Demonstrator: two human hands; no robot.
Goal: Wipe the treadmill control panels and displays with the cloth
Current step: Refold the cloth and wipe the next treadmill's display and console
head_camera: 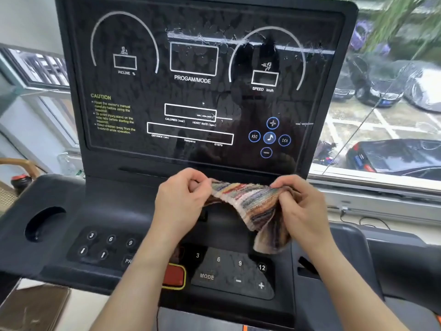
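Observation:
A striped multicoloured cloth [253, 206] hangs stretched between my two hands just below the treadmill's black display [198, 91]. My left hand [181, 199] pinches its left edge and my right hand [298, 201] pinches its right edge, with the lower part drooping toward the button panel [229, 271]. The glossy display stands upright and shows smears and streaks across its upper half. A second button cluster [105, 244] sits at the lower left of the console.
A round cup holder [44, 223] is sunk into the console's left wing. A red safety button [174, 275] sits under my left forearm. A window on the right looks onto parked cars [381, 158]. A chair and a bottle [20, 182] stand at the far left.

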